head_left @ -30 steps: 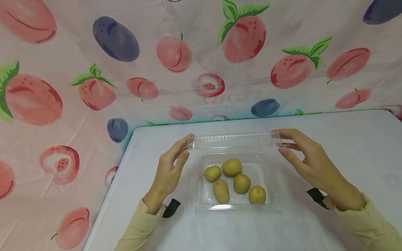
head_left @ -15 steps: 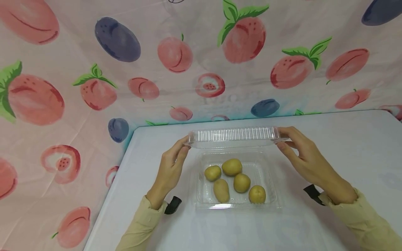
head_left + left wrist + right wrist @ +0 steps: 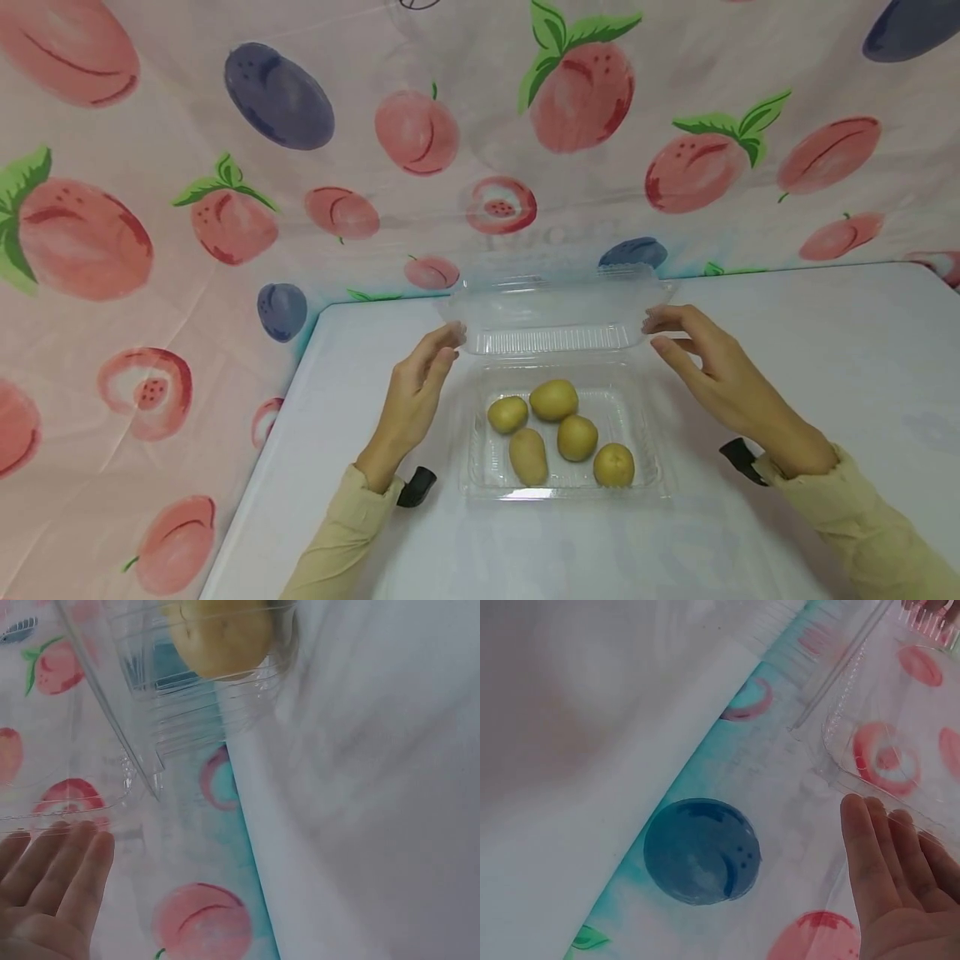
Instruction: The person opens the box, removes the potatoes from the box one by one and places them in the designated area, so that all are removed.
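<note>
A clear plastic clamshell box (image 3: 652,483) holds several yellow potatoes (image 3: 577,438) in its base. Its clear lid (image 3: 555,308) stands raised at the far side, tilted back from the base. Beside the lid's left edge is my left hand (image 3: 411,392), its straight fingertips at the rim in the left wrist view. On the other side, my right hand (image 3: 723,383) has fingertips at the lid's right edge. The right wrist view shows these fingers straight against or close to the rim; contact is hard to tell. Neither thumb pinches the plastic.
The box stands on a white table (image 3: 825,350). Behind and to the left hangs a pink cloth (image 3: 315,75) printed with peaches and dark blue fruit. Black straps (image 3: 417,487) show at both wrists.
The lid has swung backward, away from the potatoes, showing more of its inside. Both hands held its sides earlier; their grip has since loosened. The potatoes have stayed in place.
</note>
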Demonstrator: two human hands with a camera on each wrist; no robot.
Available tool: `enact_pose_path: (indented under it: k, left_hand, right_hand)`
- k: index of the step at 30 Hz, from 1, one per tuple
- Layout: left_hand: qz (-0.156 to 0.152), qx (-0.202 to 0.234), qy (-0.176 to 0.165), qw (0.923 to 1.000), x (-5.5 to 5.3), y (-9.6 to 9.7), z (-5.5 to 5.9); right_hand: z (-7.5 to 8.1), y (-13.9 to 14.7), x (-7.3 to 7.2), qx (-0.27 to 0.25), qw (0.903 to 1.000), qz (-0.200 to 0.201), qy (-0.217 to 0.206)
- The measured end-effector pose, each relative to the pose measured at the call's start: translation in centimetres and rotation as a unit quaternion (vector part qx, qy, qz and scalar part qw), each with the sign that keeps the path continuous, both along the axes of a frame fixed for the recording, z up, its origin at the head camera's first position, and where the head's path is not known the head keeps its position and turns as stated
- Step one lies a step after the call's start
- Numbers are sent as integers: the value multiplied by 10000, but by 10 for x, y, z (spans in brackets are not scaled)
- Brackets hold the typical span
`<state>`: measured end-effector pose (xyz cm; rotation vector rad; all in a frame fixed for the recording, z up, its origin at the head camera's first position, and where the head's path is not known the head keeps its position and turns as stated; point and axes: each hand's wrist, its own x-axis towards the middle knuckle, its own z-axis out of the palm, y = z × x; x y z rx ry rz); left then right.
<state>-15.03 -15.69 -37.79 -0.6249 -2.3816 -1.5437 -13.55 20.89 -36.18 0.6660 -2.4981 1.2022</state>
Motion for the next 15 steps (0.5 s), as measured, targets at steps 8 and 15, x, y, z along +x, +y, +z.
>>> enact_pose_path:
  k: [8, 15]
  left_hand:
    - [-57, 125, -453, 9989, -6, -1, -9]
    - [-160, -31, -352, 9992, -12, 2, -13]
  right_hand:
    - [-11, 0, -7, 109, 9995, 194, -219]
    - [-21, -1, -16, 228, 9980, 491, 334]
